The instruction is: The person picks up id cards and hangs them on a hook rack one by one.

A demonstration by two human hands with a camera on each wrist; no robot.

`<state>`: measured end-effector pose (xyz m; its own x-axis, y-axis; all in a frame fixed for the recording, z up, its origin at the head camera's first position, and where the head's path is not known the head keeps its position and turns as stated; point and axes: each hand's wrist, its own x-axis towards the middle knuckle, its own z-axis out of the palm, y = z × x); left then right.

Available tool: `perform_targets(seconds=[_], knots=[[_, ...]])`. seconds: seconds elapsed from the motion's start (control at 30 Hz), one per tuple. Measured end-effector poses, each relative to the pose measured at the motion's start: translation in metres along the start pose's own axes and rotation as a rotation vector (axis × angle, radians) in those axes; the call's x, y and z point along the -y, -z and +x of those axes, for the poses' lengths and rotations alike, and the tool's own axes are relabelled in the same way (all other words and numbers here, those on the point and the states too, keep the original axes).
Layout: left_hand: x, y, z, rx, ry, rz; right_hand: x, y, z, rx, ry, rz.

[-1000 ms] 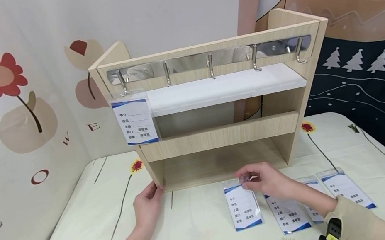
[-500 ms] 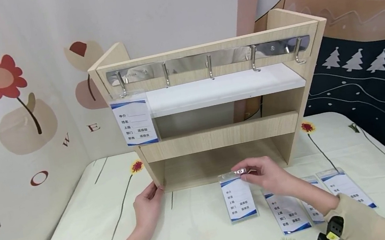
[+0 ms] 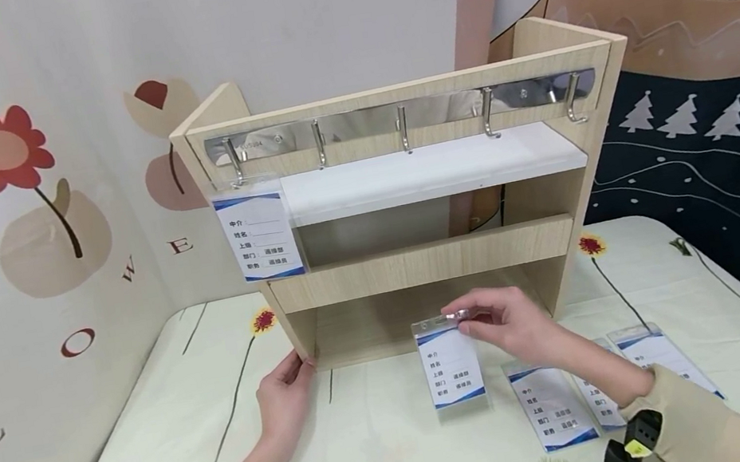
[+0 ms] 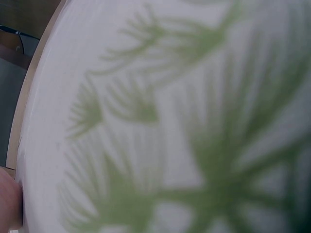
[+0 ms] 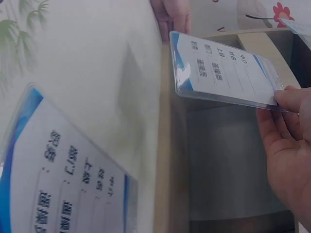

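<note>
In the head view my right hand pinches the top edge of a clear plastic ID badge between thumb and fingers. The badge hangs above the table, in front of the shelf's bottom opening; the right wrist view shows the same badge tilted, apart from the tabletop. My left hand holds the lower left corner of the small wooden shelf, thumb in front, some fingers hidden. A metal hook rail runs across the shelf's upper board. From its leftmost hook hangs another badge.
Several more badges lie on the table to the right, including a near one and a far one, partly behind my right forearm. The flowered tablecloth covers the table. A patterned curtain stands behind the shelf.
My right hand has lifted its badge off the table, moving it up and slightly left towards the shelf. The left hand and the shelf stay put.
</note>
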<state>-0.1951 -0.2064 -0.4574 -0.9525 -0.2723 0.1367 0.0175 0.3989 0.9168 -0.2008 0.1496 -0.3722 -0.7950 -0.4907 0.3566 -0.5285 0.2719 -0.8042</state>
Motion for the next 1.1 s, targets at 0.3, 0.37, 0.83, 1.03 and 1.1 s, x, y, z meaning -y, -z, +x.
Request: perform_targets(seconds=[0.3,0.37,0.83,1.03,1.1], knots=[[0.002,0.0,0.001,-0.002,0.0,-0.005,0.012,0.005,0.01,-0.01,0.059,-0.002],[0.002,0.0,0.001,0.0,0.0,-0.006,0.015,0.007,0.013,-0.022,0.071,-0.001],[0.001,0.0,0.001,0.007,0.004,-0.023,0.036,0.018,0.028,-0.116,0.16,0.017],[0.0,0.001,0.0,0.011,0.008,-0.03,0.042,0.018,0.034,-0.141,0.192,0.055],[0.0,0.002,0.0,0.012,0.009,-0.028,0.046,0.018,0.036,-0.145,0.198,0.052]])
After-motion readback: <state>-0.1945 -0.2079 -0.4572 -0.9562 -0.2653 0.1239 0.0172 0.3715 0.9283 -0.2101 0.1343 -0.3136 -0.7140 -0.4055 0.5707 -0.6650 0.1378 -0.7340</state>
